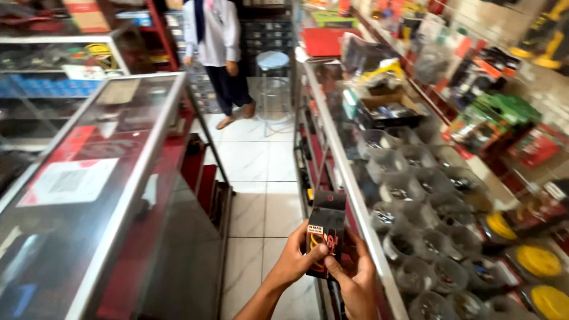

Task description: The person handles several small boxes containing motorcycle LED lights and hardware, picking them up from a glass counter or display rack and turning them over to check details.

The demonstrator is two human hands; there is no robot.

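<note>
- Left hand (294, 261) grips the left edge of a small black packet (325, 232), thumb laid across its front near the label.
- Right hand (355, 283) closed on the packet's lower right side, thumb pressing the bottom front; its fingers wrap behind and are mostly hidden.
- Packet upright, held low centre in view over the tiled floor (264, 178), just beside the edge of the right desk (347, 178). Red and orange contents show through a front window; too small to tell what they are.
- Both forearms cut off at the bottom edge.
- Right desk has a glass top carrying rows of clear plastic tubs (403, 189) with small parts inside; the parts are blurred and can't be identified.
- Yellow round items (536, 261) at far right, partly cut off by the frame.
- Hanging packaged goods (492, 118) on the right wall, blurred.
- Glass display case (95, 178) on the left; reflections hide most of its contents.
- Another person (216, 47) stands at the far end of the aisle, head out of frame, beside a round stool (272, 62).
</note>
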